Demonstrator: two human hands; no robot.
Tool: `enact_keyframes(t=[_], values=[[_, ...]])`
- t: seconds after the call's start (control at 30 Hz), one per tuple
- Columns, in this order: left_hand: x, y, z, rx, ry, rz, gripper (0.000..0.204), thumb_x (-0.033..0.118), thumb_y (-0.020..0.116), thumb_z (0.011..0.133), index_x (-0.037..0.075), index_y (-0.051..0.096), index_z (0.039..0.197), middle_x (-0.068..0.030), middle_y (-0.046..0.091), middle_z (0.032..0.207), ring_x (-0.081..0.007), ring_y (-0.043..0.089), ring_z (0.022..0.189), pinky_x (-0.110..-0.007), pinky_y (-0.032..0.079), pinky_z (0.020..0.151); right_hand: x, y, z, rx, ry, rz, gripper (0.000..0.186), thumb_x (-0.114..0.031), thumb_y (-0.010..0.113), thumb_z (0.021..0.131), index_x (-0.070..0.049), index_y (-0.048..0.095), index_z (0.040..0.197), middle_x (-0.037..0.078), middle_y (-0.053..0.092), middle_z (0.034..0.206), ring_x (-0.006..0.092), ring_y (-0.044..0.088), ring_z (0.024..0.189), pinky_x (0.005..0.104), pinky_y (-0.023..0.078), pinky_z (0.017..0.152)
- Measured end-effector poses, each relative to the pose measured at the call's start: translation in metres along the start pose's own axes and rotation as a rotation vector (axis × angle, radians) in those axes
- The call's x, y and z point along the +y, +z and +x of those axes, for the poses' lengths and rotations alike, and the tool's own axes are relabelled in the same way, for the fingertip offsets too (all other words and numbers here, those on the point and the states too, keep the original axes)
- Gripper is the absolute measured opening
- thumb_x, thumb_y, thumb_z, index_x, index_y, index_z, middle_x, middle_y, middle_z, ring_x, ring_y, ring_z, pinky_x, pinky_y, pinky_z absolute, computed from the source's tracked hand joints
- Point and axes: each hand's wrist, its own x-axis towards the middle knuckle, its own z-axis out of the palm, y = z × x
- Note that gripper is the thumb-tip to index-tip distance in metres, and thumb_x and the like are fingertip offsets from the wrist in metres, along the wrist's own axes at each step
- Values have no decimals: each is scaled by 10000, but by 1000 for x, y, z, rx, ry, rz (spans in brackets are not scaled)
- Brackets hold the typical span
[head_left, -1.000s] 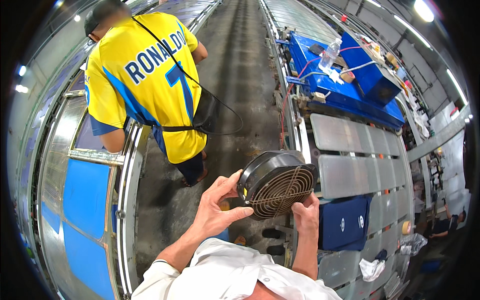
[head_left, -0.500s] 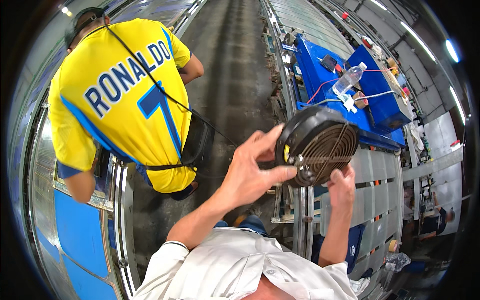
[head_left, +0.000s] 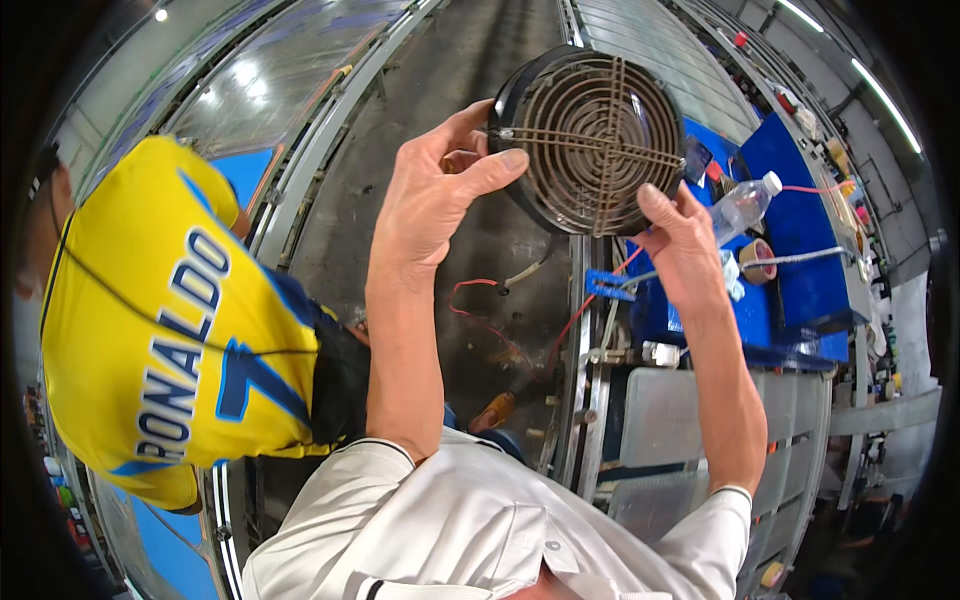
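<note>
A black round fan (head_left: 570, 170) with a rusty-looking wire grille is held up in front of me, grille facing my view. My left hand (head_left: 430, 190) grips its left edge, thumb pressed at the grille's rim. My right hand (head_left: 675, 240) grips the lower right edge, thumb on the frame. Behind my right hand are a blue machine housing (head_left: 780, 300), a clear plastic bottle (head_left: 738, 212) and a tape roll (head_left: 756, 262).
A co-worker in a yellow and blue jersey (head_left: 120, 330) stands close on my left, beside a long metal-railed table (head_left: 290, 110). A second table with grey plates (head_left: 670, 415) runs along my right. Loose wires (head_left: 470, 310) cross the aisle floor (head_left: 420, 170) between them.
Both my hands have raised the fan higher and farther forward, turning its grille more toward my view. The co-worker now appears lower and farther left in the shifted view.
</note>
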Motion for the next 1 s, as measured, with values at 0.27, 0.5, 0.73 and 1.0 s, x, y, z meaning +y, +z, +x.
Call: enact_keyframes(t=[0.27,0.5,0.73,1.0], values=[[-41,-13,51,46,15,-107,631,111,810,767,-37,559,1327,8,607,901,-70,560,797,-219,473,753,-14,2,63,4,105,-206,517,-212,753,836,-48,552,1283,50,647,1148,140,609,1034,308,474,846],[-74,-38,110,112,-58,-54,701,141,834,734,-36,541,1346,15,595,934,-64,535,802,-224,453,756,11,5,154,-113,78,-100,540,-170,720,837,-6,516,1310,67,635,1197,173,609,1078,326,469,935],[-120,-97,195,65,-76,-44,725,158,826,758,-15,503,1384,-34,608,1003,-112,579,874,-273,494,810,28,40,261,-158,100,-231,602,-185,711,852,22,458,1357,109,594,1254,208,581,1130,362,458,982],[-149,-170,252,253,-13,-41,761,234,804,806,-12,438,1427,-44,492,1008,-135,543,901,-294,499,856,57,104,397,-367,153,-288,629,-196,749,826,36,459,1334,115,588,1245,222,578,1128,362,454,983]])
